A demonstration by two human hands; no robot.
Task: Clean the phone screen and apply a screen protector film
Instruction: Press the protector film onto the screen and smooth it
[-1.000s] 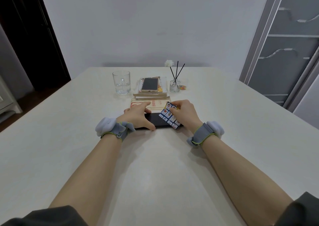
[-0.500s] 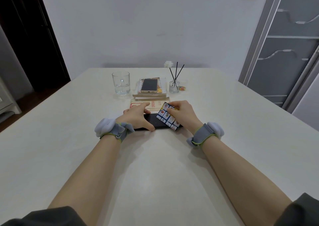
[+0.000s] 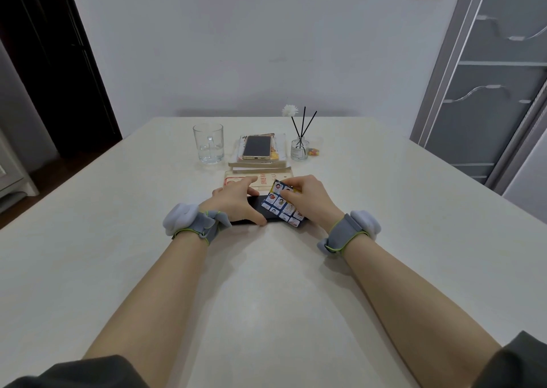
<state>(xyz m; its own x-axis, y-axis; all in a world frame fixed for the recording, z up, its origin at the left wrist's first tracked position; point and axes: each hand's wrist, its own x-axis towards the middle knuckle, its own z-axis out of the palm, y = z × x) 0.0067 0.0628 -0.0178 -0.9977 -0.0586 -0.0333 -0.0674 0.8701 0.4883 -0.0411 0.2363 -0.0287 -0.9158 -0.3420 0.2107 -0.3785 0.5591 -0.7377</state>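
Left grip [image 3: 236,202] clasps phone [image 3: 257,203], right grip [image 3: 310,201] pinches card [image 3: 282,205] lying across it.

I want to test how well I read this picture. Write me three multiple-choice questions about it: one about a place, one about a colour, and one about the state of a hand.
1. Where does the gold phone lie?
A) on the stack of books
B) inside a glass
C) under a hand

2. What colour is the near phone, which the left hand grips?
A) white
B) black
C) red

3. What is the right hand doing?
A) resting empty on the table
B) pinching a picture card that lies on the near phone
C) lifting a glass

Answers:
1 A: the gold phone rests on top of the books.
2 B: the part that shows between the hands is black.
3 B: the fingers curl round the card's far edge, and the card lies across the phone.
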